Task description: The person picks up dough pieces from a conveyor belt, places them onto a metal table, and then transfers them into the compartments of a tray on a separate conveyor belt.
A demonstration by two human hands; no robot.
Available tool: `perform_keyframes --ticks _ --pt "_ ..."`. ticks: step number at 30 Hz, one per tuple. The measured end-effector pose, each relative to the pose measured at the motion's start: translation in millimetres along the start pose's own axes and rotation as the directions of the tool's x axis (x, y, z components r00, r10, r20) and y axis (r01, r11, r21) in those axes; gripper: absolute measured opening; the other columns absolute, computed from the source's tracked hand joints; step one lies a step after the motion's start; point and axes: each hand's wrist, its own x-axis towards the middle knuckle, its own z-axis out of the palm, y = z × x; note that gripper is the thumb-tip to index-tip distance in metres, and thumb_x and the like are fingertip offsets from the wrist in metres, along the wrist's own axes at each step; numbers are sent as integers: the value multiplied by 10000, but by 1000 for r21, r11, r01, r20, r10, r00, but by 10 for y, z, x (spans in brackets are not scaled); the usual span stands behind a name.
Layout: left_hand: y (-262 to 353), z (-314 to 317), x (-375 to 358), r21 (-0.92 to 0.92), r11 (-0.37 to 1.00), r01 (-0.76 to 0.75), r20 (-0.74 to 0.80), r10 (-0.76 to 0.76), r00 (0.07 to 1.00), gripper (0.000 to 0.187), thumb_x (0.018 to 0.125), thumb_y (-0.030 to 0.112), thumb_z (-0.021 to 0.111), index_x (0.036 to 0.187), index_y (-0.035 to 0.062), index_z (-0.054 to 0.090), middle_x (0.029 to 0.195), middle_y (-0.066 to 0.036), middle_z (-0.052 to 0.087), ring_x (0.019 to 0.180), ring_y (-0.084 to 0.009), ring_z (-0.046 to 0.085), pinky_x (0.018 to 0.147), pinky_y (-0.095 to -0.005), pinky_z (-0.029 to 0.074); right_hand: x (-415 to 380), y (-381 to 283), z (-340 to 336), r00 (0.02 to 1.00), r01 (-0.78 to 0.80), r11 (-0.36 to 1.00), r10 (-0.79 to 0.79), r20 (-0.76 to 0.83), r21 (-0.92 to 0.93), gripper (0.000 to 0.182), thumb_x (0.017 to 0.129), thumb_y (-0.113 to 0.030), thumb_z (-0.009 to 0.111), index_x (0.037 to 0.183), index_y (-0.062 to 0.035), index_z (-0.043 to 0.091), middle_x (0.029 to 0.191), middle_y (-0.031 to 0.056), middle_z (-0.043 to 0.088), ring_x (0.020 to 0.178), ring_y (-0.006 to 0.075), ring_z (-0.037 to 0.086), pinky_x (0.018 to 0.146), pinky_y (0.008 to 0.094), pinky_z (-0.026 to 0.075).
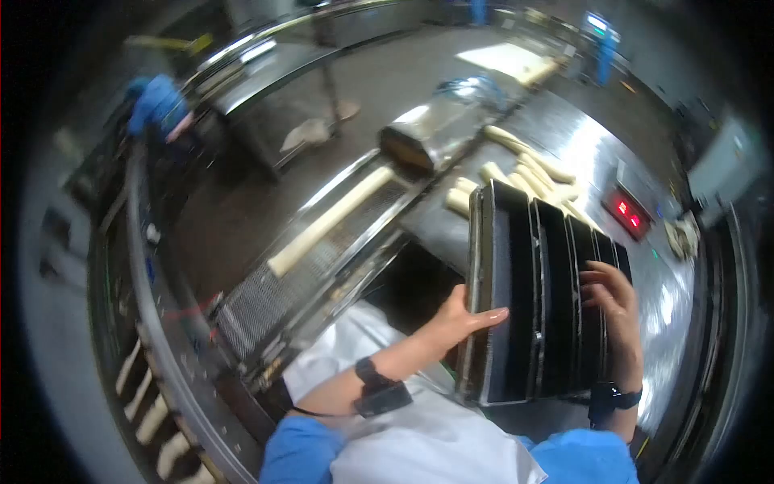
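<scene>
While left hand (459, 323) clasps it, multi-trough pan (555, 298) looks black, metal-edged, tilted.

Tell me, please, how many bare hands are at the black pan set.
2: the left hand at the left side of the black pan set, its other fingers largely hidden; the right hand at the right side.

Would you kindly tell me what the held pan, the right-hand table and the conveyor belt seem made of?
Pan: probably dark-coated metal, with black channels and brighter rims. Right-hand table: likely bare steel, polished-looking, given its grey sheen and bright reflections. Conveyor belt: apparently metal mesh, grey, judging by its fine grid.
</scene>
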Motion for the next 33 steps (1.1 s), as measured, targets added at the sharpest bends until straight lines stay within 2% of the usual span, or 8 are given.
perform_keyframes --ticks 2,3,9,11,13,23,25,33 --pt "-85 -261 -22 50 998 -43 -70 46 996 778 748 281 806 1273 -57 342 1085 -151 566 991 -203 584 872 -322 487 322 1106 -679 940 112 933 -211 -268 -342 382 872 -159 622 1190 39 547 1082 156 630 911 238 611 803 324 483" --pt "-106 -351 -56 108 993 -48 -86 57 995 769 737 252 813 1267 -54 347 1079 -153 571 978 -203 590 869 -322 489 278 1261 -916 921 -194 722 -99 -377 -664 454 856 -227 654 1174 74 535 1083 215 619 947 326 604 862 382 466" --pt "108 -460 66 308 951 -29 -186 90 978 758 650 240 784 1216 -93 407 1026 -197 597 921 -249 599 833 -318 480 -578 3508 -2407 884 -465 382 159 -439 -798 777 702 -556 731 1059 116 574 998 298 612 948 413 589 867 451 446" --pt "150 -470 26 286 957 -52 -140 95 986 787 630 243 779 1220 -109 396 1012 -214 598 936 -269 596 857 -316 472 -734 2986 -2103 834 -552 374 254 -490 -745 639 786 -284 728 1250 95 507 1264 275 513 1207 371 462 1044 414 348" --pt "86 -496 42 347 934 -85 -151 145 978 790 627 244 779 1215 -113 391 1006 -208 599 935 -267 595 853 -311 475 -934 2567 -1817 795 -585 491 504 -337 -646 526 916 -468 543 1220 -42 590 1086 131 661 888 216 641 859 324 495" --pt "160 -1742 -988 262 907 -331 -186 383 905 891 656 17 678 1406 -70 205 1241 -235 498 997 -212 594 886 -341 482 -638 1310 -257 891 -449 842 396 -222 -300 672 838 -543 635 1265 -28 569 1152 136 640 892 210 641 834 320 505" --pt "168 -2118 -1676 112 986 -127 -422 163 892 998 615 -15 652 1464 -32 128 1336 -225 431 1106 -222 545 948 -346 441 96 1698 -20 963 -269 949 266 -38 -164 553 844 -202 678 1272 93 490 1292 259 495 1240 336 441 1062 409 325" --pt "-567 -2226 -4459 80 888 -453 -947 209 243 823 608 115 569 1385 -65 368 1254 -178 548 1151 -251 526 983 -311 400 1609 98 3465 745 330 936 -179 643 -121 455 887 -173 633 1267 44 508 1262 191 522 1167 285 484 1034 384 364"
